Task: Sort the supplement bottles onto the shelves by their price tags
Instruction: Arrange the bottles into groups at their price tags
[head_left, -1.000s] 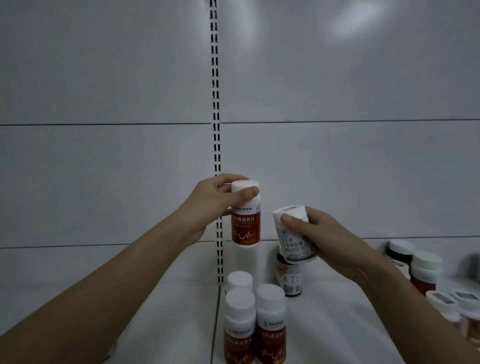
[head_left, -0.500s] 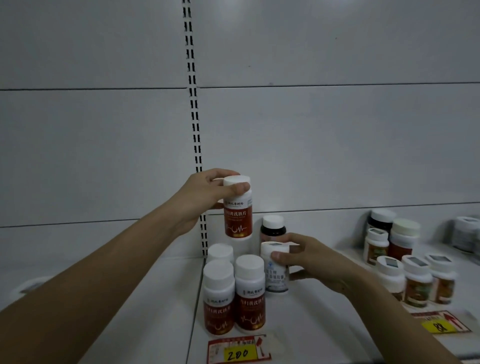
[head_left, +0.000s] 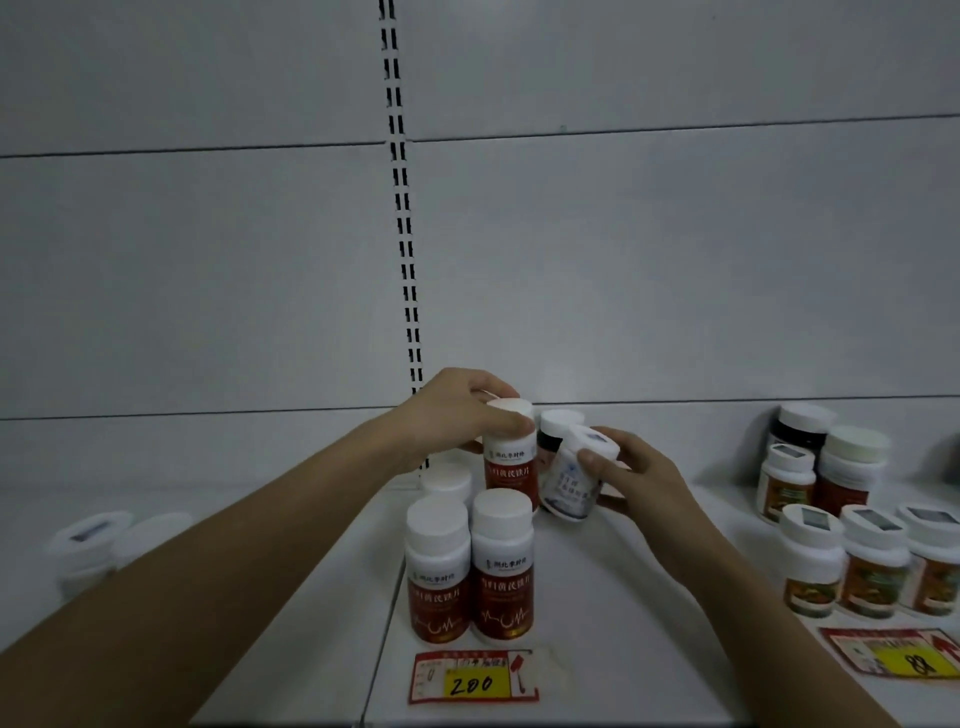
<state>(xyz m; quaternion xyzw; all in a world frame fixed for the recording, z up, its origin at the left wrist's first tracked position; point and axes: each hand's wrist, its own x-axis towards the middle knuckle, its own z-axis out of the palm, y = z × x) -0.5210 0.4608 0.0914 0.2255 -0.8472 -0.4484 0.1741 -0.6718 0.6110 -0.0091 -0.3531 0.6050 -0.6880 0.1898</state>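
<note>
Two hands: left hand (head_left: 457, 415) clamps the red-label bottle (head_left: 509, 465) by its cap, right hand (head_left: 636, 480) grips a tilted white bottle (head_left: 569, 480).
Place: above the shelf (head_left: 623, 623), behind the 200 tag (head_left: 472, 678).
Risk: crowded landing could topple the front pair (head_left: 470, 566).

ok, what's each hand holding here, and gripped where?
Left hand grips the red-label bottle by its white cap. Right hand holds the tilted white bottle around cap and upper body.

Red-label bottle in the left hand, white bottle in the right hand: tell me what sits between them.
In the head view, a dark bottle with a white cap stands behind the gap between the red-label bottle and the tilted white bottle.
</note>
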